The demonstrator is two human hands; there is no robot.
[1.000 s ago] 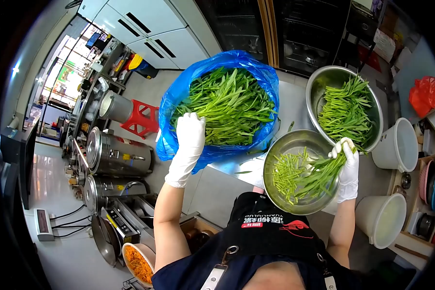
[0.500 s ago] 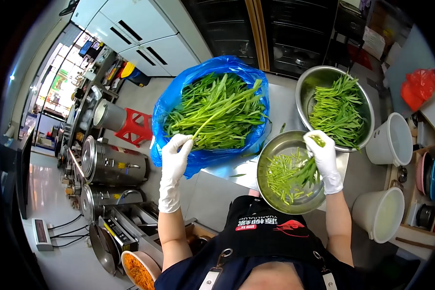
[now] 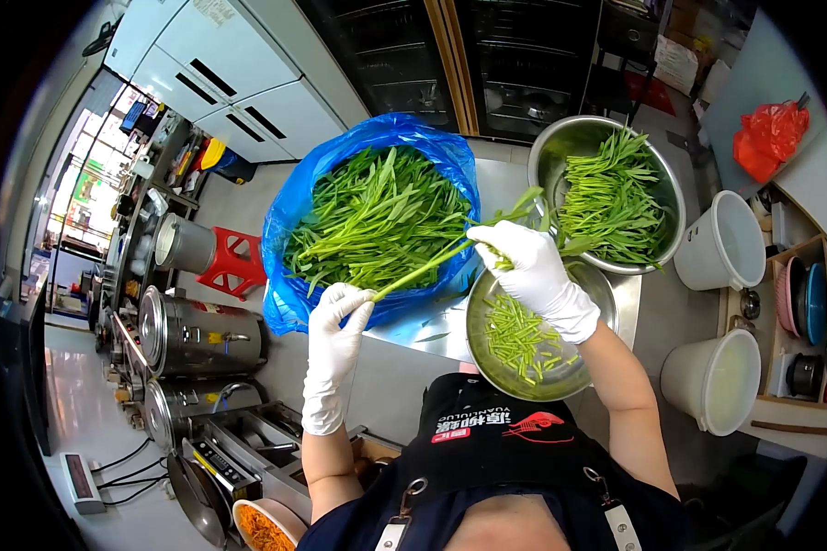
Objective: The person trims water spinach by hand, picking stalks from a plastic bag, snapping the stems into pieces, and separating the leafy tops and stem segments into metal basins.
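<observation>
- Metal table (image 3: 432, 334), blue bag (image 3: 283, 301) of greens (image 3: 386, 216), far bowl (image 3: 549, 167), near bowl (image 3: 572, 376).
- Left hand (image 3: 335, 323) pinching stem (image 3: 421, 274) end.
- Right hand (image 3: 522, 264) gripping same stem, over near bowl's edge.

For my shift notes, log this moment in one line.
left hand: pinching stem | right hand: gripping stem | bag: loose greens | near bowl: cut pieces | far bowl: bunched greens
</observation>
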